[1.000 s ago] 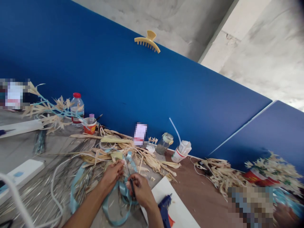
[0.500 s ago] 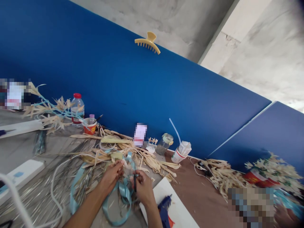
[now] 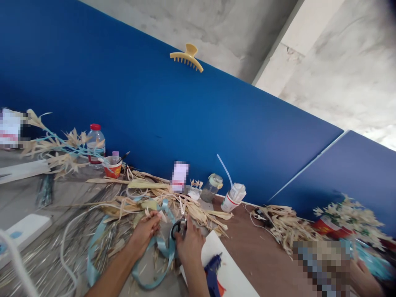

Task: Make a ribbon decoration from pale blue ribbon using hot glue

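Handwork with scissors among dried husks. The scissors (image 3: 182,215) are held above the near-central part of the table (image 3: 247,251). Half a second earlier they stood upright and dark beside the right hand, the blades appearing as a single line; now they are turned so that the bright blades show a narrow V, pointing to the far side, with a black handle loop exposed at the left. The change suggests that the tool is being reopened or regripped, and that no cut is in progress. The blades look slim and silvery; no material can be made out between them.

The right hand (image 3: 191,243) has its fingers curled about the handles, partly hidden by the hand itself. The left hand (image 3: 145,231), to the left, has its fingers pinched together on a small pale piece (image 3: 160,215), too blurred to identify and apart from the blades.

Around and beneath the hands lies a light-blue ribbon (image 3: 91,270), loosely looped. A heap of dried husks (image 3: 157,183) spreads on the far side. To the near right, a dark-blue glue gun (image 3: 213,272) rests on a white board (image 3: 233,274). At the far right edge, another person's hand (image 3: 361,270) is visible.
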The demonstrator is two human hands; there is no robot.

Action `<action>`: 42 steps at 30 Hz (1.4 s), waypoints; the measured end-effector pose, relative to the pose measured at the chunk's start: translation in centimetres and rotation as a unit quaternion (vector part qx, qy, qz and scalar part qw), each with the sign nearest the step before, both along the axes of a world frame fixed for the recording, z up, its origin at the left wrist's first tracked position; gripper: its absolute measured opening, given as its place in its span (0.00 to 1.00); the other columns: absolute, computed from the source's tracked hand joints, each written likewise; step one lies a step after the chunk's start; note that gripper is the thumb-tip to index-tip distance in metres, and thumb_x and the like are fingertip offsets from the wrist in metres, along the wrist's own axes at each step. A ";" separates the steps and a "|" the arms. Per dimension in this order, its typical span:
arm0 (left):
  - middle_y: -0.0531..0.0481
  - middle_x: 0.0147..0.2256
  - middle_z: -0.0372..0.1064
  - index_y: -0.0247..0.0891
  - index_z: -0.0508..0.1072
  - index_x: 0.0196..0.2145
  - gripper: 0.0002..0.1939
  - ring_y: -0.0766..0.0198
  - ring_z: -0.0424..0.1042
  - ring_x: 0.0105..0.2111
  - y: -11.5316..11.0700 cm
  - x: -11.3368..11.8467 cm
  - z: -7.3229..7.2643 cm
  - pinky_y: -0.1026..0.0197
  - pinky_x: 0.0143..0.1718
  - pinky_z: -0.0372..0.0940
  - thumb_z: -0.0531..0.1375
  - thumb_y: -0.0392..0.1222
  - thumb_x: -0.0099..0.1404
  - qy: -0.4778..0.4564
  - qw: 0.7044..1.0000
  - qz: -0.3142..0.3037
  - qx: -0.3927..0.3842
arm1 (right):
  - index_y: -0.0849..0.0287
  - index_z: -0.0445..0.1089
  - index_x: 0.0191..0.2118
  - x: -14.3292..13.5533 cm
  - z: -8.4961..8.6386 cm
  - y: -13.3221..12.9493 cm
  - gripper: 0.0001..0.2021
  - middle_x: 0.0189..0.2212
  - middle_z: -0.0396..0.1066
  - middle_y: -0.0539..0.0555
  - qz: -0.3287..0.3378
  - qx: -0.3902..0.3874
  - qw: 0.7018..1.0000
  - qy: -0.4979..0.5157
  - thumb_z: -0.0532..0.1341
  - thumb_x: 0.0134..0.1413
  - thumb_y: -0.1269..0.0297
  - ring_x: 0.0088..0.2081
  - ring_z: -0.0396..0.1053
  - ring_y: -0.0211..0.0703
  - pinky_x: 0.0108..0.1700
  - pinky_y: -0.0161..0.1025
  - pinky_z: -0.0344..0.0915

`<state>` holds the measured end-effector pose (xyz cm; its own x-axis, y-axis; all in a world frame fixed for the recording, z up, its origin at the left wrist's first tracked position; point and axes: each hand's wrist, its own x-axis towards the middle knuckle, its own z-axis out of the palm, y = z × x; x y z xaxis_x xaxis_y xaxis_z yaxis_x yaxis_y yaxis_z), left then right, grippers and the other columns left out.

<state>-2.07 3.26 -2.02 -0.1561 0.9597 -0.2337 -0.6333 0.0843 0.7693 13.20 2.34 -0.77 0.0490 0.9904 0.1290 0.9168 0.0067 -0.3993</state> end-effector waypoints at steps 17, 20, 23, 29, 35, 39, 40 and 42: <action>0.63 0.14 0.55 0.37 0.68 0.21 0.18 0.74 0.51 0.15 -0.1 0.2 0.4 0.67 0.20 0.51 0.71 0.50 0.40 0.032 0.999 -0.018 -0.011 | 0.59 0.65 0.57 -1.3 0.0 -0.6 0.27 0.43 0.72 0.60 0.058 -0.012 0.998 -0.035 0.58 0.48 0.73 0.46 0.66 0.56 0.48 0.44 0.59; 0.63 0.14 0.54 0.38 0.68 0.21 0.18 0.73 0.51 0.16 -0.2 0.2 0.4 0.67 0.20 0.52 0.70 0.51 0.40 0.033 0.999 -0.025 -0.012 | 0.58 0.65 0.57 -1.4 0.2 -0.7 0.26 0.43 0.73 0.60 0.055 -0.013 0.998 -0.040 0.58 0.48 0.73 0.45 0.67 0.56 0.47 0.44 0.59; 0.64 0.13 0.53 0.38 0.68 0.21 0.19 0.73 0.50 0.15 -0.2 0.2 0.5 0.67 0.20 0.52 0.70 0.52 0.40 0.039 0.999 -0.026 -0.012 | 0.61 0.65 0.56 -1.5 0.2 -0.8 0.26 0.43 0.73 0.60 0.052 -0.012 0.998 -0.044 0.58 0.48 0.72 0.45 0.67 0.57 0.47 0.44 0.59; 0.65 0.13 0.50 0.39 0.68 0.22 0.18 0.73 0.48 0.14 -0.4 0.3 0.9 0.67 0.20 0.52 0.69 0.52 0.43 0.059 0.998 -0.036 -0.001 | 0.59 0.70 0.51 -1.6 0.0 -0.9 0.22 0.43 0.74 0.59 0.059 0.021 0.997 -0.035 0.58 0.49 0.75 0.45 0.67 0.56 0.47 0.45 0.59; 0.65 0.13 0.49 0.39 0.66 0.22 0.19 0.74 0.47 0.14 -0.4 0.3 0.7 0.67 0.19 0.51 0.69 0.53 0.43 0.064 0.997 -0.045 0.000 | 0.59 0.69 0.53 -1.8 -0.5 -1.1 0.26 0.42 0.72 0.62 0.057 0.051 0.996 -0.038 0.60 0.44 0.76 0.45 0.66 0.58 0.47 0.47 0.60; 0.64 0.14 0.50 0.39 0.68 0.23 0.19 0.74 0.47 0.15 -0.3 0.3 0.5 0.67 0.19 0.51 0.68 0.54 0.43 0.074 0.996 -0.042 0.005 | 0.58 0.68 0.54 -1.8 -1.0 -1.0 0.29 0.42 0.70 0.63 0.056 0.078 0.995 -0.014 0.60 0.42 0.78 0.46 0.65 0.58 0.47 0.48 0.61; 0.64 0.14 0.50 0.39 0.68 0.23 0.19 0.74 0.47 0.15 -0.2 0.3 0.4 0.67 0.19 0.51 0.68 0.54 0.43 0.075 0.996 -0.040 0.007 | 0.58 0.69 0.54 -1.8 -1.1 -0.9 0.29 0.42 0.70 0.63 0.056 0.080 0.995 -0.008 0.59 0.41 0.78 0.46 0.65 0.58 0.47 0.49 0.61; 0.64 0.13 0.50 0.39 0.68 0.23 0.19 0.74 0.46 0.14 -0.2 0.3 0.3 0.67 0.19 0.50 0.69 0.54 0.42 0.076 0.996 -0.038 0.008 | 0.58 0.69 0.54 -1.8 -1.3 -0.9 0.29 0.42 0.69 0.64 0.055 0.083 0.995 0.004 0.59 0.41 0.79 0.46 0.66 0.58 0.47 0.49 0.61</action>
